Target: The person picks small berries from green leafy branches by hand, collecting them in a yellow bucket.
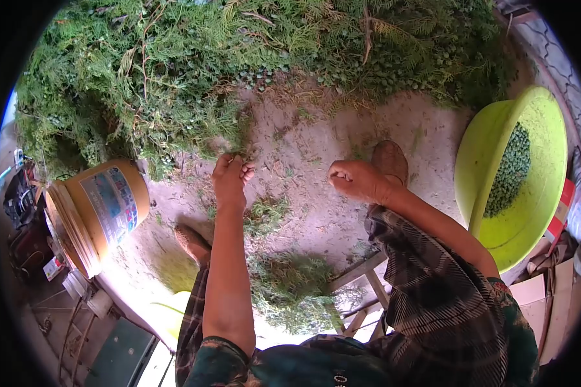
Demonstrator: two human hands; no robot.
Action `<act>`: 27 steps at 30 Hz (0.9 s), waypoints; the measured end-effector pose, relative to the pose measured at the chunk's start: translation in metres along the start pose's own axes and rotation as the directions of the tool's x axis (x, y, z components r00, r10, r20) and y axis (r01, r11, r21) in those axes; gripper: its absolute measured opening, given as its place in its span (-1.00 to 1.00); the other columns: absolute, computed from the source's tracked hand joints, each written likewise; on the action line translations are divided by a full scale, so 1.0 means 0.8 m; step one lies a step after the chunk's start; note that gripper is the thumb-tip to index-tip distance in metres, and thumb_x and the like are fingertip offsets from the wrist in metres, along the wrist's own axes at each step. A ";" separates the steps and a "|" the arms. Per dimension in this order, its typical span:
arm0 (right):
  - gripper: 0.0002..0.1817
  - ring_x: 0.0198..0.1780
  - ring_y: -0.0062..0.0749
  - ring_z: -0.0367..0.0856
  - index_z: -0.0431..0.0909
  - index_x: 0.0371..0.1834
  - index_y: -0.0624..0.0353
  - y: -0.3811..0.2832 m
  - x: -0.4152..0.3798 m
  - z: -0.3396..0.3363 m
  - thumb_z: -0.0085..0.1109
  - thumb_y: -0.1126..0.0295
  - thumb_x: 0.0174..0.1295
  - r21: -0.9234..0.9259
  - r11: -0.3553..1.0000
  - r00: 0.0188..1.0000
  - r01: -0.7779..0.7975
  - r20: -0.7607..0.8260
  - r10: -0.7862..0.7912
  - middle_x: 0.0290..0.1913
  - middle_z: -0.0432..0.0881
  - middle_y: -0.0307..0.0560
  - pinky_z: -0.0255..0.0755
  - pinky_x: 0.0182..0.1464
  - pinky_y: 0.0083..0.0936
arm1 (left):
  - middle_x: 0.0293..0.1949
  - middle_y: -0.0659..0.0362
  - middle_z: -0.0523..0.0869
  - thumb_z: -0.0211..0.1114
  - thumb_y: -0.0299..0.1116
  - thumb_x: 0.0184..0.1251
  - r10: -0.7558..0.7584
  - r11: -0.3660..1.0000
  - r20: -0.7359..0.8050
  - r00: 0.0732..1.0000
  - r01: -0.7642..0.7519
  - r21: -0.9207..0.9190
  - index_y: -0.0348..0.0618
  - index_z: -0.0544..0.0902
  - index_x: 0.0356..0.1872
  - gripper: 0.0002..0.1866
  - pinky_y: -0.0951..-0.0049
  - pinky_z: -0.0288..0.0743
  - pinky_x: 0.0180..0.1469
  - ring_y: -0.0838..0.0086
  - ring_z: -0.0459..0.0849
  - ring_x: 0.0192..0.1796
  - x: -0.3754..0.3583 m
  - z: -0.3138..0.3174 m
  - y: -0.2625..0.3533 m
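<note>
My left hand (231, 179) is closed, its fingers pinched at the base of a small green conifer sprig (221, 146) that is partly blurred against the branches behind. To the right, my right hand (358, 181) is curled into a loose fist above my shoe; whatever lies inside its fingers is hidden. A large heap of cut conifer branches (193, 71) with small green cones spreads in front of both hands. Off to the right stands a yellow-green basin (541, 213), tilted in view, holding many small green cones (509, 171).
A yellow bucket (132, 193) with a label stands at the left. Stripped green scraps (284, 277) lie on the floor between my feet. A wooden stool frame (361, 274) is by my right leg. Cardboard (557, 303) sits at the right edge, near a tire (561, 71).
</note>
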State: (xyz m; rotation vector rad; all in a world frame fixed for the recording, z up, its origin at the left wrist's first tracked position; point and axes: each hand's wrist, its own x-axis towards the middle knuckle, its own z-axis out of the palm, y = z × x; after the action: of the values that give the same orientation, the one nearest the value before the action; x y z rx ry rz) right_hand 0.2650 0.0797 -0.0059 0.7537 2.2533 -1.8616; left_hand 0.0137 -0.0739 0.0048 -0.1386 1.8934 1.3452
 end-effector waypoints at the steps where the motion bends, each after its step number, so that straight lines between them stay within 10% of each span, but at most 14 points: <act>1: -0.77 -0.32 -0.04 0.62 0.54 -0.30 0.18 0.000 0.002 -0.002 0.06 0.26 0.11 0.015 0.999 0.999 -0.044 0.016 0.044 -0.38 0.61 0.11 0.45 -0.27 -0.27 | -0.38 0.17 0.63 0.08 -0.46 0.30 -0.021 0.992 0.068 0.997 0.029 -0.121 -0.19 0.47 -0.19 -0.90 0.57 0.47 -0.41 0.53 0.64 -0.33 -0.009 -0.003 -0.002; 6: -0.77 -0.34 -0.05 0.62 0.55 -0.30 0.20 0.000 0.002 -0.002 0.05 0.27 0.11 0.037 0.999 1.000 -0.016 0.003 0.016 -0.39 0.61 0.11 0.45 -0.29 -0.29 | -0.35 0.16 0.63 0.05 -0.49 0.30 -0.055 0.960 0.203 0.978 0.107 -0.257 -0.21 0.49 -0.05 -0.78 0.53 0.52 -0.35 0.53 0.61 -0.41 -0.038 -0.004 0.009; 8: -0.77 -0.35 -0.06 0.62 0.55 -0.30 0.19 -0.004 0.002 -0.004 0.05 0.27 0.11 0.042 0.999 1.000 -0.007 0.005 0.006 -0.39 0.61 0.11 0.45 -0.29 -0.29 | -0.32 0.09 0.69 0.07 -0.48 0.26 -0.131 0.939 0.231 0.964 0.046 0.341 -0.20 0.58 -0.05 -0.74 0.45 0.54 -0.30 0.38 0.67 -0.38 -0.042 -0.002 0.022; 9: -0.77 -0.36 -0.09 0.62 0.55 -0.29 0.19 -0.006 0.002 -0.006 0.05 0.27 0.11 0.046 0.999 1.000 -0.027 0.011 0.027 -0.40 0.61 0.10 0.45 -0.29 -0.30 | -0.32 0.09 0.69 0.07 -0.48 0.26 -0.129 0.940 0.232 0.964 0.044 0.339 -0.20 0.58 -0.05 -0.74 0.45 0.54 -0.30 0.38 0.67 -0.38 -0.036 -0.003 0.025; 11: -0.77 -0.37 -0.11 0.62 0.55 -0.29 0.19 -0.005 0.001 -0.006 0.05 0.27 0.11 0.052 0.997 0.998 -0.055 0.022 0.054 -0.41 0.61 0.09 0.45 -0.29 -0.31 | -0.31 -0.04 0.70 0.10 -0.45 0.22 0.207 0.264 0.385 0.900 -0.430 0.863 -0.16 0.65 -0.11 -0.74 0.36 0.54 -0.27 0.22 0.69 -0.33 -0.019 -0.007 0.031; 13: -0.78 -0.40 -0.17 0.62 0.55 -0.28 0.19 -0.002 0.002 -0.006 0.08 0.29 0.10 0.075 0.995 0.998 -0.058 0.024 0.057 -0.41 0.61 0.06 0.45 -0.31 -0.34 | -0.33 -0.12 0.68 0.17 -0.36 0.18 0.480 0.342 0.264 0.837 -0.455 0.822 -0.15 0.67 -0.19 -0.78 0.22 0.51 -0.28 0.10 0.68 -0.31 0.011 0.016 0.056; 17: -0.77 -0.39 -0.20 0.61 0.56 -0.28 0.18 0.006 0.007 -0.002 0.07 0.25 0.15 0.187 0.978 0.995 -0.095 -0.013 0.099 -0.38 0.63 0.01 0.45 -0.31 -0.31 | -0.34 -0.05 0.69 0.21 -0.35 0.16 0.542 0.305 0.178 0.821 -0.390 0.869 -0.10 0.63 -0.19 -0.80 0.22 0.50 -0.26 0.09 0.67 -0.30 0.065 0.052 0.065; 19: -0.69 -0.33 -0.29 0.61 0.53 -0.19 0.19 0.010 0.012 -0.006 0.04 0.16 0.23 0.544 0.796 0.964 -0.264 0.166 0.206 -0.29 0.62 -0.03 0.51 -0.34 -0.36 | -0.40 -0.03 0.69 0.22 -0.37 0.16 0.541 0.180 0.227 0.810 -0.375 0.909 -0.10 0.61 -0.21 -0.82 0.23 0.49 -0.35 0.14 0.67 -0.39 0.066 0.051 0.056; 22: -0.59 -0.29 -0.38 0.60 0.47 -0.10 0.23 -0.029 0.007 -0.024 0.00 0.07 0.29 0.726 0.587 0.931 -0.358 0.232 0.281 -0.21 0.59 -0.01 0.56 -0.39 -0.43 | -0.55 0.02 0.65 0.14 -0.43 0.21 0.605 0.457 0.192 0.773 -0.534 0.711 -0.09 0.60 -0.25 -0.87 0.29 0.42 -0.56 0.23 0.61 -0.59 -0.003 0.073 0.038; 23: -0.59 -0.29 -0.38 0.60 0.47 -0.10 0.23 -0.042 0.005 -0.023 0.00 0.07 0.29 0.726 0.587 0.932 -0.357 0.234 0.277 -0.21 0.59 -0.01 0.56 -0.39 -0.43 | -0.55 0.02 0.63 0.14 -0.42 0.22 0.512 0.485 0.216 0.832 -0.487 0.727 -0.11 0.59 -0.23 -0.87 0.34 0.44 -0.48 0.27 0.62 -0.53 -0.033 0.082 0.029; 25: -0.60 -0.38 -0.45 0.62 0.44 -0.11 0.27 -0.060 0.004 -0.020 -0.03 0.08 0.34 0.912 0.159 0.892 -0.377 0.312 0.327 -0.25 0.57 -0.04 0.60 -0.40 -0.46 | -0.43 0.06 0.66 0.22 -0.39 0.20 0.213 0.682 0.513 0.832 -0.503 0.532 -0.15 0.59 -0.18 -0.82 0.44 0.48 -0.27 0.32 0.65 -0.37 -0.079 0.087 0.018; 27: -0.61 -0.40 -0.45 0.62 0.44 -0.13 0.28 -0.037 0.007 -0.018 -0.05 0.10 0.35 0.906 0.131 0.897 -0.403 0.363 0.252 -0.26 0.58 -0.03 0.60 -0.44 -0.44 | -0.40 0.04 0.67 0.24 -0.39 0.19 0.366 0.600 0.418 0.832 -0.554 0.577 -0.20 0.58 -0.13 -0.76 0.40 0.50 -0.23 0.29 0.66 -0.35 -0.063 0.078 0.011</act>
State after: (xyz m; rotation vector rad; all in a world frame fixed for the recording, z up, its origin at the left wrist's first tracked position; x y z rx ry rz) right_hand 0.2500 0.0917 0.0219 1.0541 0.3539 -2.7861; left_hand 0.0767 -0.0345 0.0363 0.9379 2.1384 0.8061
